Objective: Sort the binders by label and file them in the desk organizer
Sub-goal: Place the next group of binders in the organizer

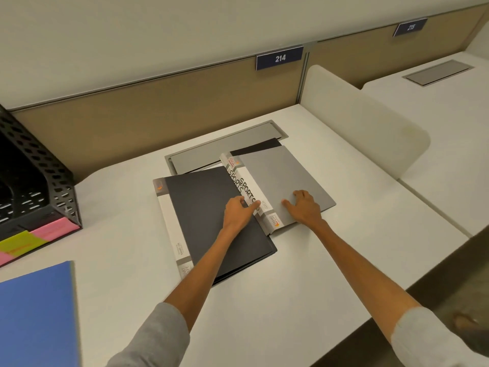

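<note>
A grey SPORTS binder (285, 178) lies flat under a person's right hand (303, 207), whose fingers are spread on the cover. The left hand (236, 211) rests on a black binder (206, 215) and stretches a straight fingertip onto the spine label. Label-checking seems to be the step in hand. Filing would next call for gripping the spine and carrying the binder far left of both hands to the black mesh desk organizer (53, 186).

light: warm, even, dim-ish | shadows: soft | edges: wide-angle bending, slight blur
</note>
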`<state>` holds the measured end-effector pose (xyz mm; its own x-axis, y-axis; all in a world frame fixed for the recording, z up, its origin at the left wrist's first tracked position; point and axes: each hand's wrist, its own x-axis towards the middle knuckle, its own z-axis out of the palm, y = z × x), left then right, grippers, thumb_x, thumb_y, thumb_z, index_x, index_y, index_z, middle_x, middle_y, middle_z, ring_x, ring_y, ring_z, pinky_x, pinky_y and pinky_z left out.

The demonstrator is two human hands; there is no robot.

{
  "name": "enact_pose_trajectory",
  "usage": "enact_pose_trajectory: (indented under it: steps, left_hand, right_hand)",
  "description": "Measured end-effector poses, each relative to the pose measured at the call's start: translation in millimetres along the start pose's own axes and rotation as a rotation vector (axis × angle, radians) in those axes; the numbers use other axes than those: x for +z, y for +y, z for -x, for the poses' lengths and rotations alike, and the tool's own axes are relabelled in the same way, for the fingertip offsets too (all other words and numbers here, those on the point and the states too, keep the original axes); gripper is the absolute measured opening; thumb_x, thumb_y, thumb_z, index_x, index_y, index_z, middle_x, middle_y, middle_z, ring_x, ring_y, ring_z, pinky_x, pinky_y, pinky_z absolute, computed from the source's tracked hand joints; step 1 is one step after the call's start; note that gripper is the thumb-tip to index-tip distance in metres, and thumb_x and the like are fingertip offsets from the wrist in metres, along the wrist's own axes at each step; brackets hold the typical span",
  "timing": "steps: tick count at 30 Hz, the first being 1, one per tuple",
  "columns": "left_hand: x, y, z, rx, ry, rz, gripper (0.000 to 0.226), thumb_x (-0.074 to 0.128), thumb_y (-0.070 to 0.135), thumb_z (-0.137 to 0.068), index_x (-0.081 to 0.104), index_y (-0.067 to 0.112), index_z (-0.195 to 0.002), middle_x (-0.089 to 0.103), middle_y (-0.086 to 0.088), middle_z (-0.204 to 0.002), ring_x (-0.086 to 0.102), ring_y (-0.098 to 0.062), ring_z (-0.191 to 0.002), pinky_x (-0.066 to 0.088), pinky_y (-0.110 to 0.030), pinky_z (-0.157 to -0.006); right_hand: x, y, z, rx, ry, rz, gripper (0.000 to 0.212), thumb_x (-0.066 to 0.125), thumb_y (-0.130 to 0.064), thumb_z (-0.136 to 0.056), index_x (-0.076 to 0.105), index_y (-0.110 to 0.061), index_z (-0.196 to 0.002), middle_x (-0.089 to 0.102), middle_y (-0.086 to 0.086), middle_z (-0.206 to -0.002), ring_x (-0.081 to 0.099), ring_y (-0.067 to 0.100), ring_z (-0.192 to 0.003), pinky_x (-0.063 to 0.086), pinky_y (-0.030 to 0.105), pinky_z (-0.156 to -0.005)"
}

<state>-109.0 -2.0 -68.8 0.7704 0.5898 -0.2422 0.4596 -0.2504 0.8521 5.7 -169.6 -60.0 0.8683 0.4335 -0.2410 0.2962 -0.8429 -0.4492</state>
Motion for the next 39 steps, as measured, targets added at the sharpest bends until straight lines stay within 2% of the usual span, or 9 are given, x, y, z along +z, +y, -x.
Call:
enact_pose_trajectory:
  steps: [3,7,11,15,21,25,30,36,39]
  left_hand:
    - [20.5,4.6,3.6,-0.072,-0.030,-0.024,0.044,0.077,0.049,-0.076,0.058,0.010,-0.073,0.064,-0.001,-0.080,0.063,-0.022,-0.077,0.052,-0.034,-0.061]
    - [41.8,10.4,7.2,-0.147,0.057,-0.094,0.051,0.082,0.043,-0.071,0.065,0.002,-0.096,0.068,-0.008,-0.102,0.066,-0.027,-0.094,0.058,-0.041,-0.078]
    - [43.7,11.9,10.1,-0.267,0.115,0.151,0.038,0.090,0.025,-0.064,0.070,-0.002,-0.083,0.074,-0.009,-0.090,0.072,-0.022,-0.075,0.061,-0.042,-0.069]
    - [36.6,14.9,12.9,-0.336,0.134,0.343,0.043,0.093,0.021,-0.057,0.071,0.003,-0.089,0.071,-0.002,-0.085,0.070,-0.017,-0.062,0.062,-0.042,-0.067]
    - [9.3,12.8,15.4,-0.127,0.180,0.418,0.043,0.083,0.016,-0.072,0.063,0.009,-0.110,0.072,-0.005,-0.105,0.071,-0.018,-0.089,0.060,-0.042,-0.079]
    - [-19.7,18.6,20.9,0.053,0.290,0.436,0.038,0.066,0.013,-0.088,0.054,0.012,-0.123,0.062,-0.006,-0.124,0.064,-0.018,-0.105,0.056,-0.025,-0.076]
    - [-59.8,18.2,40.0,0.245,0.306,0.428,0.038,0.065,0.014,-0.091,0.051,0.017,-0.126,0.058,0.000,-0.128,0.058,-0.018,-0.115,0.051,-0.007,-0.068]
    - [-115.0,6.2,73.4,0.357,0.333,0.445,0.045,0.067,0.015,-0.090,0.047,0.019,-0.131,0.055,0.006,-0.129,0.058,-0.019,-0.114,0.055,-0.013,-0.075]
    - [-140.3,-1.7,89.0,0.408,0.362,0.425,0.045,0.068,0.018,-0.090,0.048,0.022,-0.131,0.055,0.009,-0.126,0.059,-0.016,-0.113,0.056,-0.016,-0.074]
  right_hand:
    - [7.9,5.9,1.0,-0.033,-0.030,0.073,0.064,0.045,-0.049,-0.098,0.032,-0.010,-0.146,0.033,0.009,-0.152,0.033,0.028,-0.140,0.028,0.047,-0.115]
    - [9.7,5.6,0.3,-0.025,-0.054,0.079,0.064,0.041,-0.051,-0.099,0.030,-0.011,-0.148,0.030,0.010,-0.155,0.030,0.029,-0.142,0.025,0.049,-0.117]
    - [7.7,0.5,1.8,-0.021,-0.046,0.061,0.060,0.031,-0.052,-0.101,0.035,-0.012,-0.146,0.035,0.011,-0.153,0.034,0.030,-0.140,0.027,0.050,-0.115]
    - [0.9,-4.2,1.0,-0.002,-0.081,-0.052,0.061,0.027,-0.054,-0.102,0.042,-0.012,-0.144,0.044,0.011,-0.149,0.042,0.031,-0.135,0.032,0.049,-0.113]
    - [-13.7,-20.1,0.5,-0.031,-0.084,-0.151,0.060,0.029,-0.054,-0.101,0.053,-0.007,-0.130,0.056,0.015,-0.133,0.054,0.031,-0.118,0.043,0.042,-0.100]
    - [-20.9,-47.4,4.5,-0.114,-0.026,-0.212,0.054,0.037,-0.052,-0.100,0.053,-0.010,-0.129,0.058,0.011,-0.131,0.056,0.028,-0.118,0.045,0.040,-0.098]
    - [-35.0,-98.8,1.0,-0.208,0.053,-0.364,0.047,0.037,-0.044,-0.103,0.046,-0.011,-0.135,0.054,0.013,-0.136,0.054,0.028,-0.123,0.044,0.039,-0.099]
    - [-81.5,-169.4,-23.6,-0.340,0.138,-0.501,0.045,0.034,-0.036,-0.105,0.032,-0.016,-0.145,0.045,0.011,-0.143,0.049,0.028,-0.127,0.046,0.044,-0.103]
    - [-96.5,-208.9,-27.9,-0.490,0.141,-0.425,0.051,0.042,-0.027,-0.104,0.024,-0.021,-0.152,0.032,0.008,-0.155,0.034,0.030,-0.140,0.035,0.053,-0.113]
